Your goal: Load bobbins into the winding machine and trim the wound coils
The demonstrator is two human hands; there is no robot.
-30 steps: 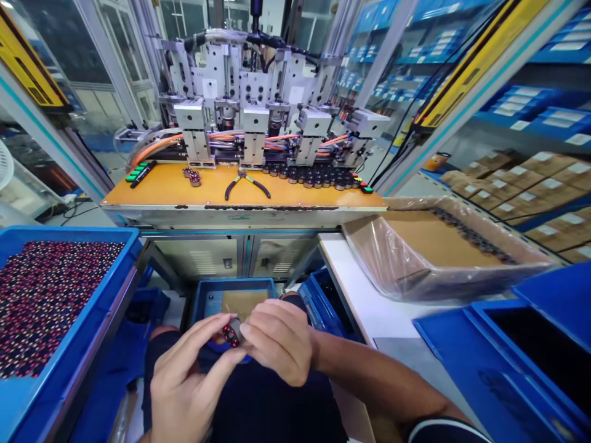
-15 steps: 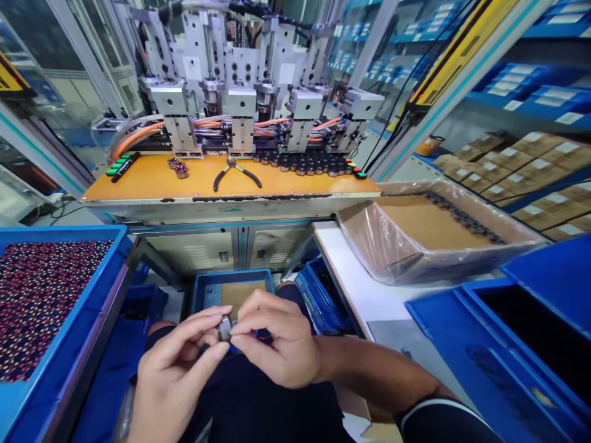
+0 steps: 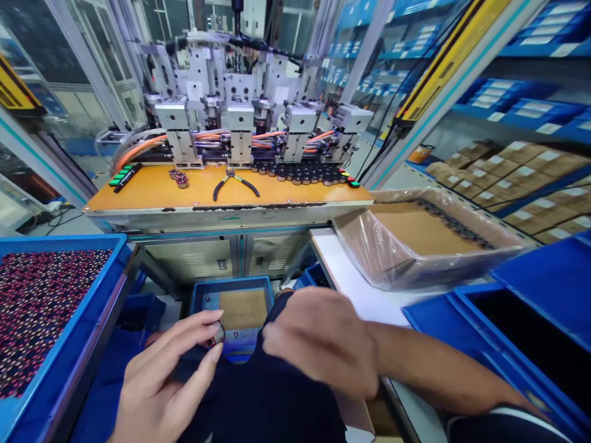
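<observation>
Between the thumb and fingers of my left hand (image 3: 168,369) is a small round metal part (image 3: 218,334), silvery at its edge with a dark, reddish face. My left hand is closed on it, above my lap. To the right and apart from it, my right hand (image 3: 323,344) is smeared by motion; its fingers curl inward, and I cannot see whether anything is in them. Beneath and beyond the hands sits a blue bin (image 3: 244,307) with a brown cardboard sheet in it.
An orange bench (image 3: 272,194) holds pliers (image 3: 235,183), rows of black round parts (image 3: 300,172) and a few red ones (image 3: 179,178) under a clamping machine (image 3: 240,126). A blue crate (image 3: 120,246) of small parts stands left; a plastic-lined carton (image 3: 369,246) and blue bins (image 3: 466,295) stand right.
My right hand has pulled away from the metal part, moving right. My left hand still holds the part and has shifted slightly left. The whole view has tilted a little.
</observation>
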